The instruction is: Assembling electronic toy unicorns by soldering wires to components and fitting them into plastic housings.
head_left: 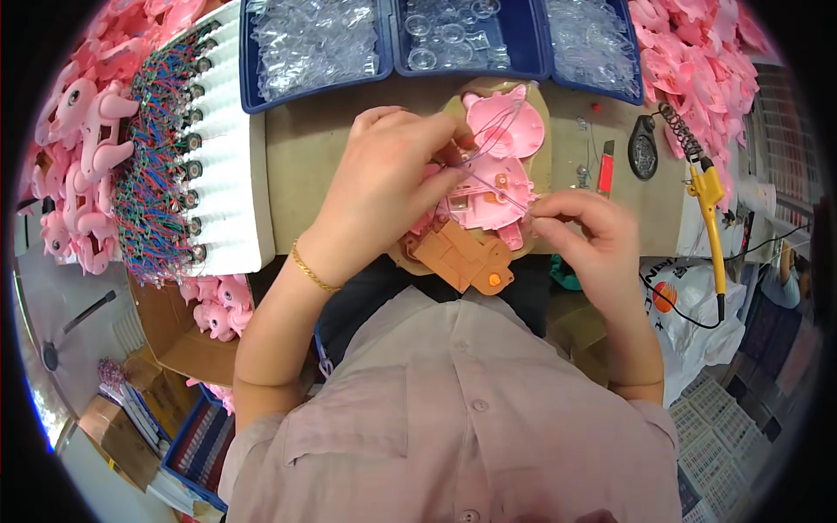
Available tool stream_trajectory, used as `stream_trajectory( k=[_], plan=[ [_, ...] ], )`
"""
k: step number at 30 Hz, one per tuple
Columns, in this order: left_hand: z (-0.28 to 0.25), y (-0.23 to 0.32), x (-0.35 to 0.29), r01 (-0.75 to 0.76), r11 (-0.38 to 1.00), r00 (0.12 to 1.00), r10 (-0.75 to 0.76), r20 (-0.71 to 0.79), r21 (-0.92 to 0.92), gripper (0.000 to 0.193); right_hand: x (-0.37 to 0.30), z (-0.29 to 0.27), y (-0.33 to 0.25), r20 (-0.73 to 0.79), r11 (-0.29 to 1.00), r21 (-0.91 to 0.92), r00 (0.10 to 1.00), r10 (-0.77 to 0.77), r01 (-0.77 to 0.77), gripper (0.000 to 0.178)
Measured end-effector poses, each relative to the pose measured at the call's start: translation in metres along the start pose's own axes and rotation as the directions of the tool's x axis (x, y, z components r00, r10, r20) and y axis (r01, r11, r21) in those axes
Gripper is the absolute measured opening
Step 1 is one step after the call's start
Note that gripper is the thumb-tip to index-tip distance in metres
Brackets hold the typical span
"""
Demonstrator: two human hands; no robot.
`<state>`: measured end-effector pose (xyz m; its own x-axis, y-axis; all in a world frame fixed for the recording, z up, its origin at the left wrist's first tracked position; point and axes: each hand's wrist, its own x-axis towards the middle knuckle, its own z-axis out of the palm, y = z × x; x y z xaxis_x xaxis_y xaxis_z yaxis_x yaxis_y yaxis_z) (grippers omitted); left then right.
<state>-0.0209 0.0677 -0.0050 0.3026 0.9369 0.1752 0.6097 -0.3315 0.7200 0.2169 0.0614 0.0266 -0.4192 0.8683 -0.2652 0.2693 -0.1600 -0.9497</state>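
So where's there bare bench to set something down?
The widest bare patch of workbench is bordered by the white tray, left blue bin and your left hand. A smaller one lies between your right hand, the red cutter and yellow soldering iron. It's crowded around the pink toy shell and orange plastic housing.

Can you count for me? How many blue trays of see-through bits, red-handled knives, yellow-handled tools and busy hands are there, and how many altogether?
Blue trays of see-through bits: 3 (left tray, middle tray, right tray)
Red-handled knife: 1
Yellow-handled tool: 1
Hands: 2 (left hand, right hand)
Total: 7
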Motion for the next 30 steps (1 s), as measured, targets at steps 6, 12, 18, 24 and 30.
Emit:
stream_trajectory(
  k=[6, 12, 18, 24, 30],
  plan=[
    [0.001, -0.014, -0.009, 0.118, 0.971, 0.991, -0.127, -0.031, -0.208, 0.025, 0.021, 0.022, 0.009, 0.067, 0.779, -0.531, 0.934, -0.352, 0.332, 0.01],
    [0.028, -0.013, -0.01, 0.056, 0.998, 0.921, -0.045, -0.388, 0.016, 0.013, 0.046, 0.043, 0.021, 0.217, 0.469, -0.745, 0.837, -0.502, 0.474, 0.011],
    [0.029, -0.018, -0.017, 0.063, 0.996, 0.922, -0.084, -0.378, -0.067, 0.013, 0.044, 0.043, 0.022, 0.269, 0.405, -0.764, 0.818, -0.508, 0.502, 0.011],
    [0.022, -0.011, -0.017, 0.064, 0.998, 0.946, -0.057, -0.318, 0.01, 0.014, 0.046, 0.042, 0.024, 0.239, 0.464, -0.743, 0.839, -0.488, 0.482, 0.013],
    [0.024, -0.01, -0.021, 0.074, 0.997, 0.937, -0.072, -0.341, -0.007, 0.011, 0.044, 0.043, 0.025, 0.225, 0.467, -0.743, 0.837, -0.499, 0.479, 0.012]
  ],
)
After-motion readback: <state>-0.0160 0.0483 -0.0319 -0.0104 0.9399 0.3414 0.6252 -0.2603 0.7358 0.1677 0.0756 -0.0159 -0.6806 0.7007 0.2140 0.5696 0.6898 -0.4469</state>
